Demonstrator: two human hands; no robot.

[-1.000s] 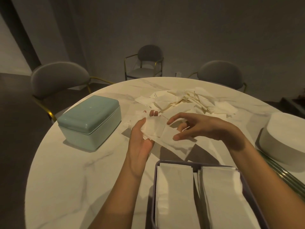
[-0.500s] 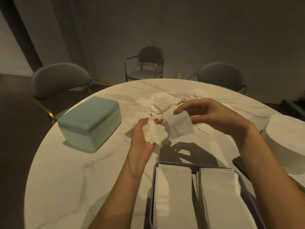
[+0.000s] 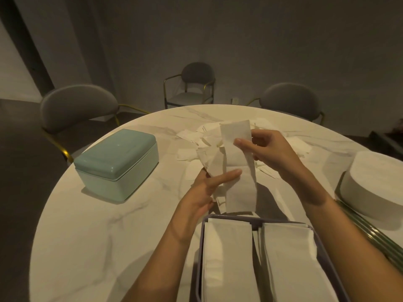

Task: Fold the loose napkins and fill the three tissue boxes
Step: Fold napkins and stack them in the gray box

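Observation:
A long white napkin [image 3: 239, 162] hangs upright above the table between my hands. My right hand [image 3: 265, 150] pinches its upper part with thumb and fingers. My left hand [image 3: 206, 189] holds it lower down with the thumb across the front, along with a few more folded napkins [image 3: 210, 163] behind it. A pile of loose napkins [image 3: 196, 137] lies on the table beyond my hands. A lavender open box [image 3: 202, 236] in front of me holds two stacks of folded napkins. A closed mint-green tissue box [image 3: 116, 164] stands to the left. A white box [image 3: 375, 184] sits at the right edge.
The round marble table [image 3: 104, 236] carries everything. Three grey chairs with gold legs [image 3: 74, 110] stand around its far side. A dark green and gold strip [image 3: 370, 232] lies under the white box at the right.
My right hand has drawn the small napkin up and it now hangs unfolded as a long strip. My left hand has shifted to hold its middle.

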